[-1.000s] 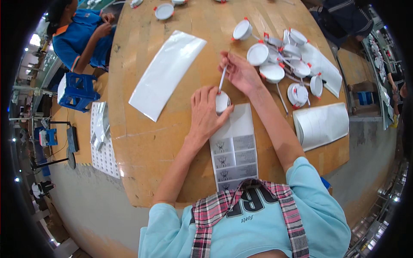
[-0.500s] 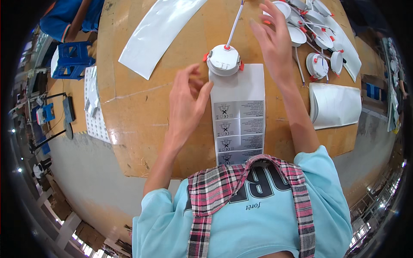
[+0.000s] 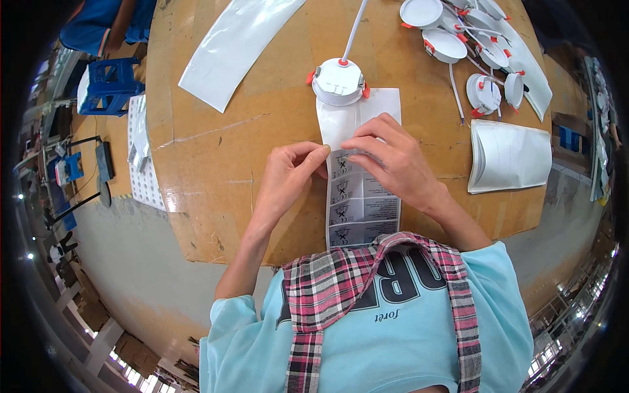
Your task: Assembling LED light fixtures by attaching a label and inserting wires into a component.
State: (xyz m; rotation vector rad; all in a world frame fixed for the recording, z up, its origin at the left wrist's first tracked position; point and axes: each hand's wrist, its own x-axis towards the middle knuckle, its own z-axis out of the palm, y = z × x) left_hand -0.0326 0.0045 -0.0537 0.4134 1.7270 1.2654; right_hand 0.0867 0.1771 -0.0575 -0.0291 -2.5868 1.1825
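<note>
A long strip of printed grey labels (image 3: 364, 213) with a blank white upper end lies in front of me and runs toward my chest. At its left edge, my left hand (image 3: 293, 171) pinches the strip between thumb and forefinger. Over the strip, my right hand (image 3: 400, 160) is closed, fingers bent and tips close together by the top printed label; whether anything is between them is hidden. Just beyond, a round white downlight (image 3: 337, 84) with red clips rests back side up, partly on the strip's far end, its white cable pointing away.
More white downlights (image 3: 445, 46) are heaped at the far right. A stack of white sheets (image 3: 511, 156) lies nearer on the right, and a glossy white sheet (image 3: 239, 49) at the far left. A blue stool (image 3: 113, 85) stands past the table's left edge, near another person's arm (image 3: 120, 26).
My right hand has come down from beside the downlight heap to the label strip. My left hand has lowered slightly and now pinches the strip's edge.
</note>
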